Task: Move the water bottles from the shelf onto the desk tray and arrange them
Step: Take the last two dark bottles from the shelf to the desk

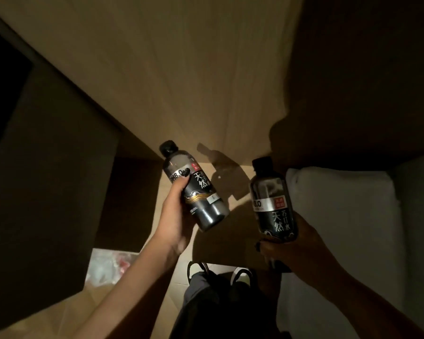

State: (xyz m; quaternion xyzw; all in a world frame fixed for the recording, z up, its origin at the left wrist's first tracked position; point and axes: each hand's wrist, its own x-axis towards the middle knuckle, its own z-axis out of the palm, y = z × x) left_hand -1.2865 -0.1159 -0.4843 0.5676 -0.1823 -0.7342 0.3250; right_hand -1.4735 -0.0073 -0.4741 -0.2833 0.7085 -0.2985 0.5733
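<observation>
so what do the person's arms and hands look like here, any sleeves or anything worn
Both forearms are bare, with no sleeve showing up to the frame edge. The left hand has dark, glossy nail polish, plain on the thumb. The right hand sits in shadow; one fingertip also shows a dark nail. No watch, ring or bracelet can be made out, though the dim light could hide small items.
</observation>
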